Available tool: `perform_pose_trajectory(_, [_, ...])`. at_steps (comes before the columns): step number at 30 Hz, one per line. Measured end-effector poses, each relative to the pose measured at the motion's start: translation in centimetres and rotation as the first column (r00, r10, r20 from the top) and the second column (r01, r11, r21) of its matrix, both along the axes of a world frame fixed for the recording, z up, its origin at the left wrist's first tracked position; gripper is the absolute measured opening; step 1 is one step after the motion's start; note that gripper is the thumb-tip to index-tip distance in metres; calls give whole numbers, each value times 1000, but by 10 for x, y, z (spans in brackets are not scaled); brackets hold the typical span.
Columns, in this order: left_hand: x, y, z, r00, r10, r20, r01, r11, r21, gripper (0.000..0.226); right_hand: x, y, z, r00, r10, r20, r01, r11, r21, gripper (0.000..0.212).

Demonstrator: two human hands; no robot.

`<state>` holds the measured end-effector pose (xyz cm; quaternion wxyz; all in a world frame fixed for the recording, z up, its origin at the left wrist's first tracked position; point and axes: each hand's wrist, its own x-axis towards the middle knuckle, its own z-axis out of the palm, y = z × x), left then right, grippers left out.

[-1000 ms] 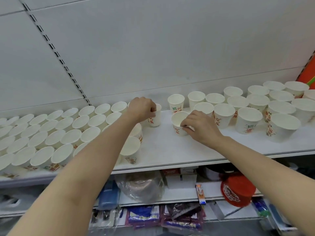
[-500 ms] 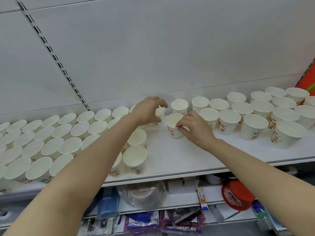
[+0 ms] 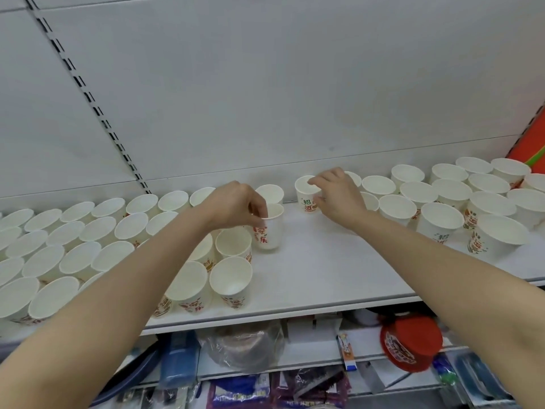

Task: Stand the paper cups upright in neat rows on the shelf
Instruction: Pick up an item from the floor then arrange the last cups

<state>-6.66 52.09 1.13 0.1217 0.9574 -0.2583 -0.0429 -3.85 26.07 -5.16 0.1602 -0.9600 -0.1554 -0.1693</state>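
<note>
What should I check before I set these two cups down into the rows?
1. Left hand grips its cup at the rim: ok.
2. Right hand holds the other cup: ok.
3. Both cups upright: ok.
4. Bare shelf between the two groups for more cups: ok.
5. Left cup in line with its neighbours: not ok, it stands apart.
6. Cups resting on the shelf or lifted: cannot tell.

Two bare forearms, no sleeves visible anywhere up to frame edge. No watch, bracelet, ring or glove on either. Left hand [image 3: 236,206] and right hand [image 3: 339,199]: bare fingers, short unpainted nails. Both reach in above white shelf [image 3: 324,270] front edge.
</note>
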Motion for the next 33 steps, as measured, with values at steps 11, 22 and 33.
perform_pose_trajectory(11, [-4,-11,-23,962,-73,263,18,978,206,6,6,29,3,998,68,-13,-69,997,-19,19])
perform_pose_trajectory(22, [-6,-29,-11,960,-79,268,63,996,65,28,-28,7,-4,991,1,135,-10,998,65,18])
perform_pose_trajectory(33, [-2,-157,-24,962,-167,216,161,986,46,34,-83,-80,-1,925,-261,277,235,964,124,21])
